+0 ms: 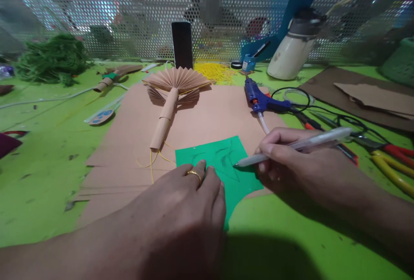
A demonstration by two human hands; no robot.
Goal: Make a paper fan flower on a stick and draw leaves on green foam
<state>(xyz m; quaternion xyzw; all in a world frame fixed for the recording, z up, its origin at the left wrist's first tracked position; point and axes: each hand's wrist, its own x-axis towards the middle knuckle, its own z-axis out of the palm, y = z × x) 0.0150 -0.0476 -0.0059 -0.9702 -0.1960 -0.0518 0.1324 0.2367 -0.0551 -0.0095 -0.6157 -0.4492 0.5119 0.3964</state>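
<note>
A green sheet of paper (249, 176) with thin dark pen lines lies on stacked brown paper (129, 120). My left hand (194, 211), with a gold ring, rests flat on the green sheet's left part, fingers stretched forward. Between thumb and fingers, my right hand (284, 155) grips a pen (313, 142), its tip at the drawn lines on the sheet. Just beyond my left hand lies a folded brown paper fan (177, 81) on a rolled paper handle (164, 120), with yellow string hanging from its lower end.
A blue glue gun (258, 99) lies behind my right hand, near pliers with red and yellow handles (391, 165). A phone (183, 45) stands upright before a perforated screen (136, 12). Green shreds (53, 58), yellow shreds (215, 72) and a white spray bottle (289, 58) line the back.
</note>
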